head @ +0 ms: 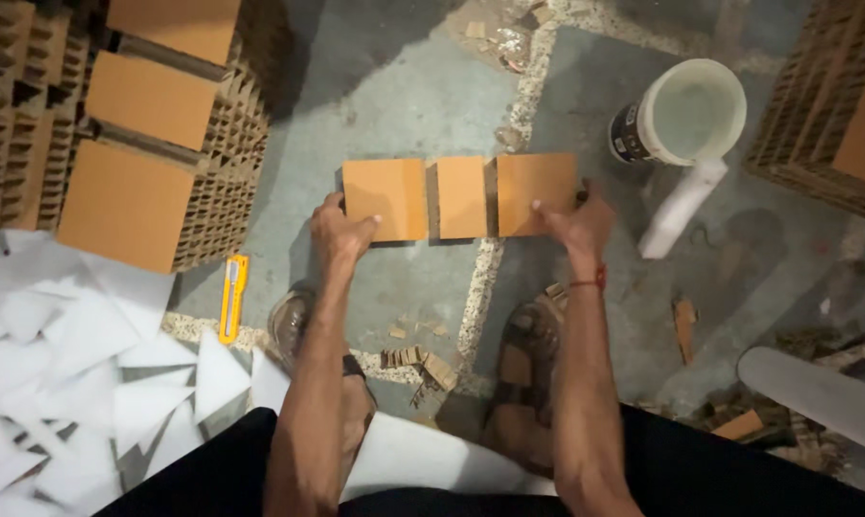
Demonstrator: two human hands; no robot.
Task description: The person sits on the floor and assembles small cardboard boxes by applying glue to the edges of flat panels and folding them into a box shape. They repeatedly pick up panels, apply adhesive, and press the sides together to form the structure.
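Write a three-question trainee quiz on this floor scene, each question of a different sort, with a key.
1. True or false: three brown cardboard blocks lie in a row between the left hand and the right hand.
2. What lies nearest the left foot: A) yellow knife, B) white bucket, C) white roll?
3. Fill in: the right wrist wears a ____ thread.

Key: 1 true. 2 A. 3 red.
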